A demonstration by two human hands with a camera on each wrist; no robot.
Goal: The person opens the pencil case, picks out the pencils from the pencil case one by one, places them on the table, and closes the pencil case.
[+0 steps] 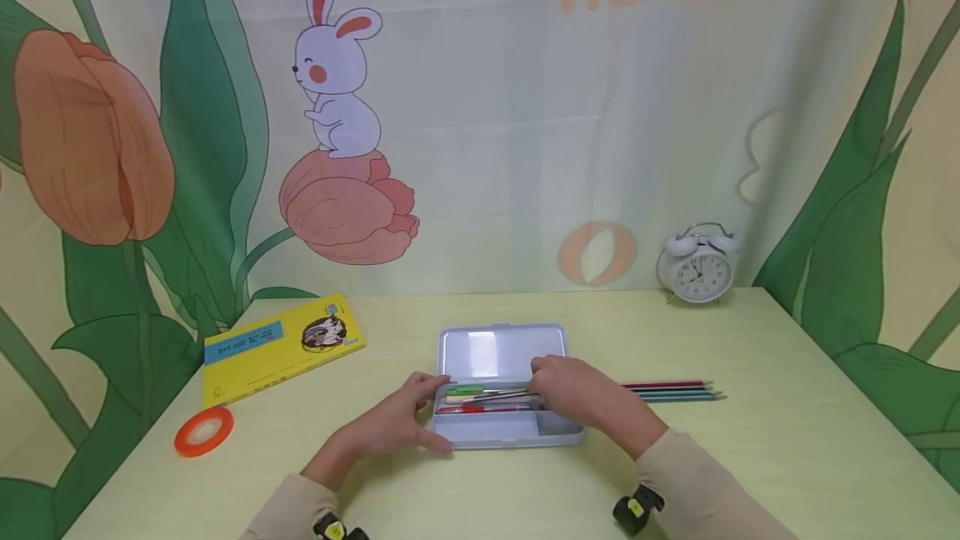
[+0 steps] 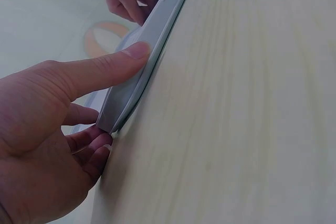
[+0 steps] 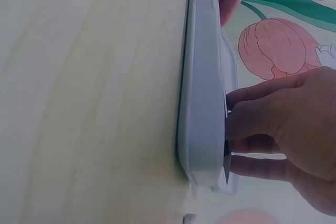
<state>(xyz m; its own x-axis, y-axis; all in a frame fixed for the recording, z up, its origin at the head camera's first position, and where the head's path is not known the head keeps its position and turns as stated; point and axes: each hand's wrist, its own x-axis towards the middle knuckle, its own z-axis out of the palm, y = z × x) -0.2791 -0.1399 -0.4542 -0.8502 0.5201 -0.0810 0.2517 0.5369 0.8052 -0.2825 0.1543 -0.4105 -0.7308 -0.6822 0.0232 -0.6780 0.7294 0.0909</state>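
A pale lilac pencil case (image 1: 510,442) lies on the table with its lid (image 1: 525,354) raised at the back. My left hand (image 1: 393,422) grips its left end; in the left wrist view, the thumb (image 2: 113,67) presses the front wall and the fingers curl at the corner. Inside lie a green pen (image 1: 467,390) and a red pen (image 1: 474,409). My right hand (image 1: 573,392) reaches in at the right, pinching a slim dark-and-white pen (image 1: 497,396). A dark pointed tip (image 3: 227,169) shows by its fingers in the right wrist view.
Several coloured pencils (image 1: 675,391) lie right of the case. A white alarm clock (image 1: 699,272) stands at the back right. At the left are a yellow book (image 1: 281,361) and an orange tape roll (image 1: 183,443). A printed curtain (image 1: 480,148) hangs behind the table.
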